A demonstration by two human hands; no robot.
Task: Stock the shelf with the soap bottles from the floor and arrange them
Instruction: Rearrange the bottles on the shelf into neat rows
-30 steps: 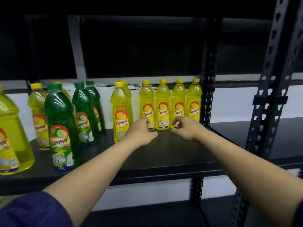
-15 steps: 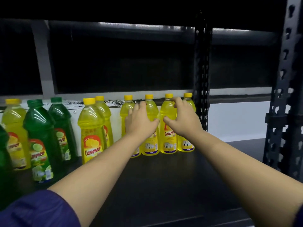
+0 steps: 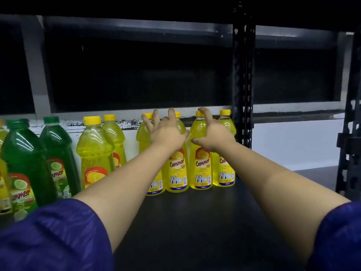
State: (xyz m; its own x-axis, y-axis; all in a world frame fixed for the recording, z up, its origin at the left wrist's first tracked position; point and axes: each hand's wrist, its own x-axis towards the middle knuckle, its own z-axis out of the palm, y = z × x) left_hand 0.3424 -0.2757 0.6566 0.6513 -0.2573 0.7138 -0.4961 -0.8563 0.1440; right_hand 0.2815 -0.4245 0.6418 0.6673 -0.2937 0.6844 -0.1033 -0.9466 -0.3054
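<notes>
Mostly stocked: the black shelf (image 3: 195, 222) carries green lime bottles (image 3: 25, 163) at left and yellow lemon soap bottles (image 3: 202, 163) along the back. My left hand (image 3: 168, 133) and right hand (image 3: 213, 135), fingers spread, press their shoulders; I judge only straightening remains.

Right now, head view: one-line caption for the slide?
Both hands, left hand and right hand, reach to the row of four yellow soap bottles at the back of the black shelf.

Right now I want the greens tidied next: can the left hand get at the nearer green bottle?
Probably yes. The left hand is open by the yellow bottles, and nothing stands between it and the green bottle.
</notes>
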